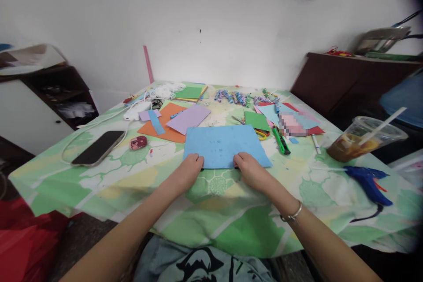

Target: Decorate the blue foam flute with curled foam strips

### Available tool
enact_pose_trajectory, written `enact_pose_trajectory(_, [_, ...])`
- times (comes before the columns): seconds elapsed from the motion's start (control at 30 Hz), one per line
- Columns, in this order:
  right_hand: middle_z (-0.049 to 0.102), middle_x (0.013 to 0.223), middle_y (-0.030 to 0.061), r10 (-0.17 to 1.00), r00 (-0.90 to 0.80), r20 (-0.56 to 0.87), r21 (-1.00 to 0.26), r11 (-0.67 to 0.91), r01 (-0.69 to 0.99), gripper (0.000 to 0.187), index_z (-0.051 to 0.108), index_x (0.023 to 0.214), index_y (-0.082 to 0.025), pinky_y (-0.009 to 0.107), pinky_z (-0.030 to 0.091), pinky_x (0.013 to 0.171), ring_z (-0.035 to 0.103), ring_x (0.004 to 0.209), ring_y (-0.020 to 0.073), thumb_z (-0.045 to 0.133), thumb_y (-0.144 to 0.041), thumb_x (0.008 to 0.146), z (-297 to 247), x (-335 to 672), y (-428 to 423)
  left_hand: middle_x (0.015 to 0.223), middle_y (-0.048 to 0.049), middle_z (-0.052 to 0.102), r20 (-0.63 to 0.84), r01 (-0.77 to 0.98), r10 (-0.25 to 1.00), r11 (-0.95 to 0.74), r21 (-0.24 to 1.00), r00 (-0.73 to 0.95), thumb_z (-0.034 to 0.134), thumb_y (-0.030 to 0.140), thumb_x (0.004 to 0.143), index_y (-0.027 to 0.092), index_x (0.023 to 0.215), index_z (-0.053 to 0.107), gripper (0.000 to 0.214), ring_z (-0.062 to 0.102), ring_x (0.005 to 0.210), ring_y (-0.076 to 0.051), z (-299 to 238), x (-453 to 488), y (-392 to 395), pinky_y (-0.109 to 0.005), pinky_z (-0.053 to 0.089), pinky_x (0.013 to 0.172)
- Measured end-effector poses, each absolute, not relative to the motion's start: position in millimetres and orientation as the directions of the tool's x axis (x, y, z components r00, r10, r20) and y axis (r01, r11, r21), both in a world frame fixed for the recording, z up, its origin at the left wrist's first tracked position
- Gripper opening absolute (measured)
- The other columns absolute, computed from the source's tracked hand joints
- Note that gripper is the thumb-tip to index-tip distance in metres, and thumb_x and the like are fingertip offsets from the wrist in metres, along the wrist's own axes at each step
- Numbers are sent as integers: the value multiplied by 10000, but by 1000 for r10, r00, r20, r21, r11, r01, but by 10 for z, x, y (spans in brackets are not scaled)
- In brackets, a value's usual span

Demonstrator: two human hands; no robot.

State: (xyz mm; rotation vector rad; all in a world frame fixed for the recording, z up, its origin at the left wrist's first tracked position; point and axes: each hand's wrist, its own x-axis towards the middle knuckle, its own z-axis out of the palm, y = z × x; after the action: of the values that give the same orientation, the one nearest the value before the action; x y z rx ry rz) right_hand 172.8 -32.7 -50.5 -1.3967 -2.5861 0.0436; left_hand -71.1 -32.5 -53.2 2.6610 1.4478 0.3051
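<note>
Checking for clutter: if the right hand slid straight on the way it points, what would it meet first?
The right hand holds the blue sheet; sliding on across it, it would probably reach the purple sheet first, though depth is unclear.

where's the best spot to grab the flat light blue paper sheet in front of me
Pinch the light blue paper sheet along its near long edge, coming from your side. It lies flat, and that edge is free, by the left hand and right hand; yellow-handled scissors crowd its far right corner.
</note>
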Motion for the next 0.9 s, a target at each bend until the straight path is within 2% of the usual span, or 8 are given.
enact_pose_trajectory(0.13, [507, 763, 45, 811, -562, 160, -127, 582, 803, 260, 492, 774, -159, 257, 306, 611, 427, 697, 162, 442, 60, 643, -478, 1754, -302, 765, -54, 513, 105, 816, 838, -546, 190, 536, 368, -7, 806, 166, 744, 493, 222, 477, 711, -185, -517, -766, -273, -287, 392, 643])
enact_pose_trajectory(0.33, [508, 844, 87, 790, -574, 213, -109, 603, 790, 204, 483, 810, -154, 307, 349, 716, 426, 809, 199, 379, 19, 777, -462, 1847, -440, 840, -65, 504, 156, 795, 822, -569, 209, 548, 358, -20, 786, 169, 778, 485, 228, 464, 762, -189, -451, -920, -397, -304, 401, 698])
enact_pose_trajectory(0.57, [507, 778, 76, 802, -554, 223, -92, 583, 807, 250, 497, 779, -149, 308, 332, 673, 416, 733, 192, 373, 57, 712, -541, 1838, -323, 805, -47, 498, 84, 791, 829, -555, 258, 554, 345, 7, 807, 174, 755, 459, 209, 462, 732, -173, -402, -930, -350, -285, 390, 672])
enact_pose_trajectory(0.8, [508, 834, 64, 763, -611, 209, -105, 639, 762, 186, 476, 804, -169, 287, 368, 703, 437, 786, 181, 392, -2, 804, -428, 1988, -424, 809, -66, 503, 188, 824, 856, -516, 232, 483, 324, -39, 750, 177, 757, 459, 255, 458, 758, -198, -519, -1197, -394, -309, 383, 693])
enact_pose_trajectory(0.9, [511, 833, 72, 777, -595, 206, -92, 621, 779, 207, 474, 802, -167, 303, 370, 711, 441, 783, 191, 390, 20, 776, -428, 1996, -413, 786, -60, 509, 139, 840, 878, -478, 258, 457, 332, -26, 748, 175, 741, 467, 242, 472, 749, -190, -515, -1223, -350, -302, 386, 693])
